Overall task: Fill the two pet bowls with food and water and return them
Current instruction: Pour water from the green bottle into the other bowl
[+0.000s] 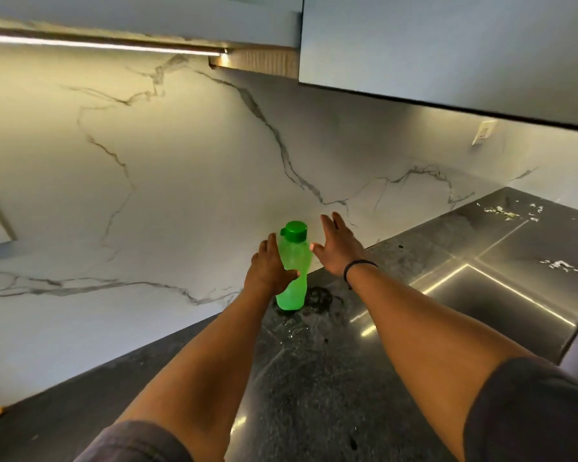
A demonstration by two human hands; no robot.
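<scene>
Upright on the tabletop (314, 378), the bottle (292, 271) is touched by the left hand (269, 268); the right hand (339, 245) is spread open just beside it.

Wall: white marble-look backsplash with grey veins (147, 161) | Counter: dark speckled polished stone worktop (314, 378) | Above: pale blue flat-front cabinets (447, 45) | Light: warm LED strip under cabinet (97, 44) | Socket: white wall switch plate (484, 132)
</scene>
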